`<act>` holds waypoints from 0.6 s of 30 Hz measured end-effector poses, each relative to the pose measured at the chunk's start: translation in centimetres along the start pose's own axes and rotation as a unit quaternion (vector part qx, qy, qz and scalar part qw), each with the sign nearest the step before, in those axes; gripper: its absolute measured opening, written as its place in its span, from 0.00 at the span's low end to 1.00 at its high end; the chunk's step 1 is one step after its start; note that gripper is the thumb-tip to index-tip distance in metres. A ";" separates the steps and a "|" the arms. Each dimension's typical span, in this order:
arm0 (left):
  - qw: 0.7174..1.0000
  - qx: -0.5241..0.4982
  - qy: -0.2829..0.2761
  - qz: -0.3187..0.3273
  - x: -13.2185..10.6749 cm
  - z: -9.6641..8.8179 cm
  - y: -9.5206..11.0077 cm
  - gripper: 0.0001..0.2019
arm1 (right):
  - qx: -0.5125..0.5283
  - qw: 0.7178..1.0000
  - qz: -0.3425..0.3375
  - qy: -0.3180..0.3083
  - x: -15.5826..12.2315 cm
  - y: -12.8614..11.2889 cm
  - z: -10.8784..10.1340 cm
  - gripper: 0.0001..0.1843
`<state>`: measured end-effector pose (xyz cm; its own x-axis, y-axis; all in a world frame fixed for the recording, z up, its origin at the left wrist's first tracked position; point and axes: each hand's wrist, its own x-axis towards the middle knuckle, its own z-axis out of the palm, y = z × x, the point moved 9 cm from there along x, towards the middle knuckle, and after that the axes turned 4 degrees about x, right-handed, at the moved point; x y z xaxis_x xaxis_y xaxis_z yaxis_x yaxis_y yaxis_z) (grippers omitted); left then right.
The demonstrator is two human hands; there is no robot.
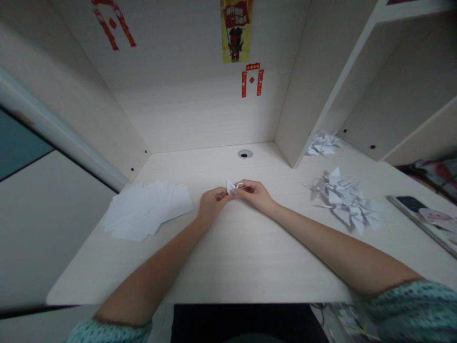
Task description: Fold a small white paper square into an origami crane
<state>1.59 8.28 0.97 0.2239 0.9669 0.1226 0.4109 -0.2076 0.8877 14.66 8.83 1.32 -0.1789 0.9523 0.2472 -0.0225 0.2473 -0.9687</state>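
Pinching from both sides, a small white folded paper piece (231,186) is gripped by the left hand (212,202) and right hand (255,194) just above the pale wooden bench (243,247), so a crease can be worked; flat white sheets (146,209) lie left, finished white folded figures (344,199) right.

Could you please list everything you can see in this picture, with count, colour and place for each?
folded paper piece: one, white, held between both hands at desk centre
flat paper sheets: a loose stack, white, desk left
folded paper figures: a heap, white, desk right
second heap of folded figures: one, white, in the shelf opening, far right
cable hole: one, grey, desk rear
desk: one, pale wood
poster: one, yellow and red, back wall
red stickers: a small set, below the poster
book: one, desk right edge
left hand: fingers pinching the piece
right hand: fingers pinching the piece
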 end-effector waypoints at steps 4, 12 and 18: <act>0.999 -0.016 0.037 0.004 -0.1 -0.7 0.3 0.12 | 0.009 0.999 -0.007 0.035 0.0 -0.2 -0.6 0.15; 0.981 -0.130 0.147 -0.008 0.0 -3.5 0.7 0.15 | -0.013 1.000 0.017 0.021 -0.2 0.3 -0.2 0.17; 0.987 -0.125 0.102 -0.011 -0.1 -2.5 0.7 0.12 | -0.034 0.999 0.002 0.020 -0.3 0.2 -0.2 0.17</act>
<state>-0.30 8.42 2.72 0.0252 0.9858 0.1659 0.1773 -0.1678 0.9698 14.87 8.67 1.02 -0.1385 0.9594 0.2458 0.0456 0.2541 -0.9661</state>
